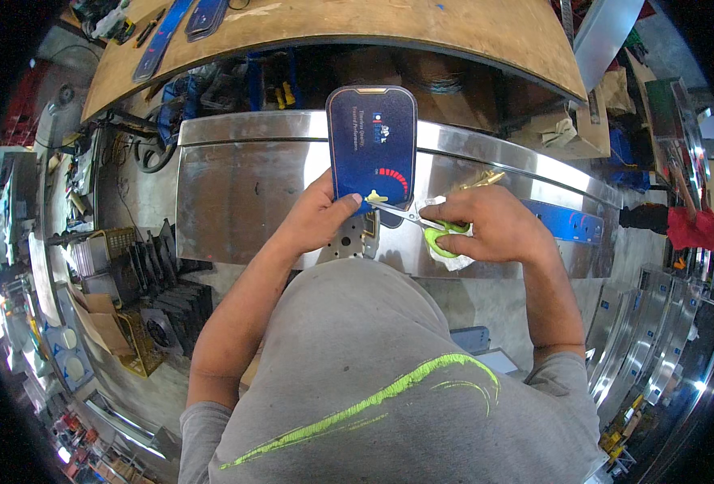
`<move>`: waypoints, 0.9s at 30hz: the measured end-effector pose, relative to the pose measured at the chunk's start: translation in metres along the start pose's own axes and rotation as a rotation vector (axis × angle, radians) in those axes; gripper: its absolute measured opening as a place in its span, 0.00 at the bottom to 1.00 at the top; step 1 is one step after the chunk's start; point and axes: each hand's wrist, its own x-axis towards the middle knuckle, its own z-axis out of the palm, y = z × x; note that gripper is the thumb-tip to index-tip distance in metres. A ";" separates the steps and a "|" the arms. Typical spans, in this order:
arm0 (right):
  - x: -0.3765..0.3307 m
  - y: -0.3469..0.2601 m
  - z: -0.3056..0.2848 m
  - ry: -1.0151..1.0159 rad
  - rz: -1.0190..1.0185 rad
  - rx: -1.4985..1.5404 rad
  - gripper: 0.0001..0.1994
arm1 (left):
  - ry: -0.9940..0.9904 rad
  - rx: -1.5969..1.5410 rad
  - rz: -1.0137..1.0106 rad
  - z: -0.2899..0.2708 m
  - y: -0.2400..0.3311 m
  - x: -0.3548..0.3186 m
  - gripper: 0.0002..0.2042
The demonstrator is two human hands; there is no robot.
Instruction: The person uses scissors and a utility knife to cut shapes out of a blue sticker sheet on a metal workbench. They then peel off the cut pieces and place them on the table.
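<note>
In my left hand (pixel 318 216) is the edge of a dark blue rounded panel (pixel 373 161) with a metallic rim and a red dial marking, its fingers mostly hidden behind it. My right hand (pixel 498 222) grips green-handled scissors (pixel 436 242), thumb and fingers at the loops. The blade tips meet a small yellowish piece (pixel 375 196) near the left thumb; whether they cut it I cannot tell. A brass-coloured part (pixel 486 179) juts out beyond the right knuckles. Something white and crumpled (pixel 453 260) shows under the right hand. A perforated metal bracket (pixel 346 241) lies below the panel.
A long stainless steel sheet piece (pixel 244 189) stretches under my hands, with another blue panel (pixel 566 222) on its right. Beyond it stands a wooden table (pixel 333 22) bearing blue strips (pixel 163 40). Dark metal parts (pixel 175 315) are at left, steel panels (pixel 635 331) at right.
</note>
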 end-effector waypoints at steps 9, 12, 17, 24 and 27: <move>0.001 -0.001 -0.001 -0.015 -0.011 0.047 0.20 | -0.045 0.022 0.008 -0.002 -0.005 -0.002 0.19; 0.001 0.000 -0.001 -0.025 -0.021 0.062 0.20 | -0.041 0.069 0.018 -0.001 -0.003 -0.004 0.19; 0.001 0.000 -0.001 -0.021 -0.017 0.070 0.19 | -0.036 0.078 0.010 0.000 0.001 -0.006 0.19; 0.001 0.001 0.000 -0.004 -0.043 0.087 0.19 | -0.004 0.127 0.020 -0.001 -0.003 -0.004 0.19; 0.001 0.002 0.001 -0.002 -0.033 0.068 0.19 | 0.004 0.182 0.023 -0.002 -0.004 -0.004 0.19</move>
